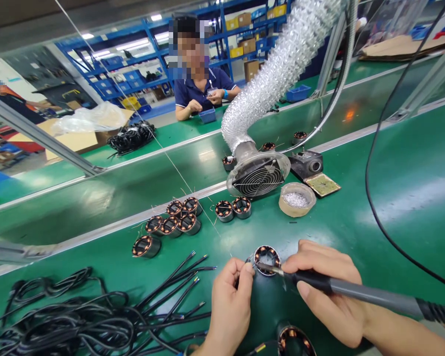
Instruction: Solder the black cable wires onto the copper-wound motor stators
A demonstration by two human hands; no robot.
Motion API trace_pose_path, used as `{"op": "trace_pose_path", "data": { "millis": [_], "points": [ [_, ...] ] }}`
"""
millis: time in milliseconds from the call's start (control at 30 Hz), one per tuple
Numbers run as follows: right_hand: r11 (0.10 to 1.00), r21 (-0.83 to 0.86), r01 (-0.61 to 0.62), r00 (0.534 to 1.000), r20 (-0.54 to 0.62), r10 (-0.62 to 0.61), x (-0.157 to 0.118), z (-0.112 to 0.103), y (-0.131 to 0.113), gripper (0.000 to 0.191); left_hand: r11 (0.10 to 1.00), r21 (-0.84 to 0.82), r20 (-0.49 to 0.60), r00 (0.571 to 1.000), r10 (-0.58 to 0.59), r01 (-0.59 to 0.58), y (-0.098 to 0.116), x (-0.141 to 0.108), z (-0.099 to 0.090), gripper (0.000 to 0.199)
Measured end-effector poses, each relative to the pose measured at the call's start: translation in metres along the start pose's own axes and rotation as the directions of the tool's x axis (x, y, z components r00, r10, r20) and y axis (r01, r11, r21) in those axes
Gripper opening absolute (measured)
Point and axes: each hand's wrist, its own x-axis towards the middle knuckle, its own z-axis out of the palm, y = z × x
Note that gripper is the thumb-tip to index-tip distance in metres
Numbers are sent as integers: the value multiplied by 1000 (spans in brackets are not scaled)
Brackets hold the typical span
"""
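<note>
My right hand [330,287] is wrapped round the grey and black handle of a soldering iron [371,295]. The iron's tip lies over the near rim of a small stator [267,253] with copper windings, on the green bench. Just left of that stator, my left hand [233,299] pinches a thin wire [249,259] between thumb and fingertips; its far end is too small to make out. Below my hands, a second stator [295,342] is partly cut off by the bottom edge. Black cables [170,291] with stripped ends spread out left of my left hand.
A fume extractor [261,178] with a silver duct hangs over the bench. Near it are a round tub [297,200] of shiny bits, a soldering iron stand [309,164] and a sponge tray [323,184]. Several stators [170,226] stand at left. A co-worker [203,89] sits opposite.
</note>
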Motion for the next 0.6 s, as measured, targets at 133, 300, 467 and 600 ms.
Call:
{"op": "trace_pose_path", "data": {
  "millis": [133, 300, 467, 600],
  "points": [
    [999, -13, 48, 998, 33, -47, -1, 1, -2, 17, 1000, -8, -1, 1000, -8, 8, 0, -1, 0, 47],
    [998, -10, 67, 998, -21, -67, -2, -3, -1, 20, 999, -26, -6, 1000, -18, 18, 0, 0, 1, 49],
    [997, -23, 68, 997, -37, -69, -1, -4, -1, 20, 999, -30, -20, 1000, -17, 16, 1, 0, 0, 49],
    [998, -8, 62, 998, -8, -62, -1, -1, -1, 19, 999, -31, -20, 999, -28, 27, 1, -1, -1, 49]
  ]
}}
